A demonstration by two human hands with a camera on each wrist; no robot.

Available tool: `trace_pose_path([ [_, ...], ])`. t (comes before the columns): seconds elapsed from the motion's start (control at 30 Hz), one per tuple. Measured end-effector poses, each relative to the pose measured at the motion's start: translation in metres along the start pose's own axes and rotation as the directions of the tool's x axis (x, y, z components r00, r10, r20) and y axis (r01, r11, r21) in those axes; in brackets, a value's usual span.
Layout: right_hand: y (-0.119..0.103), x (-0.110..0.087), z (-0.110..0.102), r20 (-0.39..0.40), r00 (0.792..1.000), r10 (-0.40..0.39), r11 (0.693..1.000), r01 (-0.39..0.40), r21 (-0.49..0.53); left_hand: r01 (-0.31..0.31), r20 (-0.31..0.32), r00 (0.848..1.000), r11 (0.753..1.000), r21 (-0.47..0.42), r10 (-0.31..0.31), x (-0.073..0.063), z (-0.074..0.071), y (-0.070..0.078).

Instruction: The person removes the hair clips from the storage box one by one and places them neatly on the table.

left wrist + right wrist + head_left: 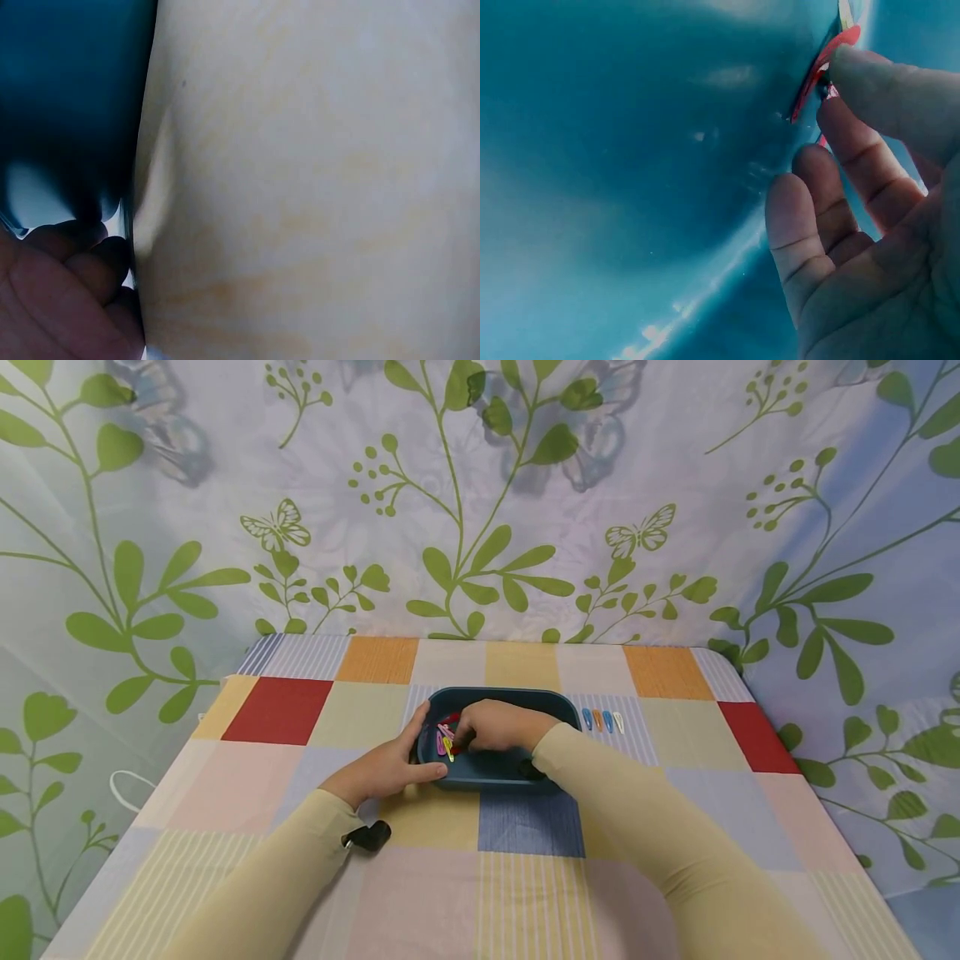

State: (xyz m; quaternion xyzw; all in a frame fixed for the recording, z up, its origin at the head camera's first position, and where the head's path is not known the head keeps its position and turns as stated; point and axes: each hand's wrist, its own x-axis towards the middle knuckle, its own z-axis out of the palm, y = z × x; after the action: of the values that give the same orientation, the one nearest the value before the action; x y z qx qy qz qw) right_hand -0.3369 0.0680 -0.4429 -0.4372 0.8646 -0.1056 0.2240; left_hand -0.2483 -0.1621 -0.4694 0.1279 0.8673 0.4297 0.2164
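Red snap hair clip (pixel 811 81) slants up-right in right wrist view, pinched by right hand (pixel 498 727). Left hand (pixel 386 768), thumb spread, grips tray (pixel 495 783) at near-left corner.

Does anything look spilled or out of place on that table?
Nothing stands out. Four hair clips lie outside the tray, but their neat row looks deliberate, not spilled; the jumbled clips lie inside.

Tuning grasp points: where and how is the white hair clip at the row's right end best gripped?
Probably pinch the white clip across its long edges, coming from above and slightly right. It looks flat and slender, its long axis roughly front to back; the blue clip sits close on its left, while striped cloth shows on its right.
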Motion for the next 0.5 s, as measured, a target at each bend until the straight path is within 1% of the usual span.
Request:
trace_pose_path([
  [0.13,-0.0011,0.0009,0.0009,0.021,1.000,-0.003,1.000,0.004,-0.027,-0.003,-0.003,1.000,1.000,0.007,0.003,-0.0001,0.0003,-0.0005],
  [0.27,-0.0022,0.0002,0.0009,0.024,1.000,0.001,0.999,0.000,-0.045,-0.009,-0.001,1.000,1.000,0.009,0.009,-0.0007,0.0001,-0.0004],
  [0.5,-0.0019,-0.0010,0.0008,0.006,1.000,-0.008,1.000,0.008,0.000,-0.021,-0.001,1.000,1.000,0.005,0.021,-0.0002,-0.0005,-0.0018],
])
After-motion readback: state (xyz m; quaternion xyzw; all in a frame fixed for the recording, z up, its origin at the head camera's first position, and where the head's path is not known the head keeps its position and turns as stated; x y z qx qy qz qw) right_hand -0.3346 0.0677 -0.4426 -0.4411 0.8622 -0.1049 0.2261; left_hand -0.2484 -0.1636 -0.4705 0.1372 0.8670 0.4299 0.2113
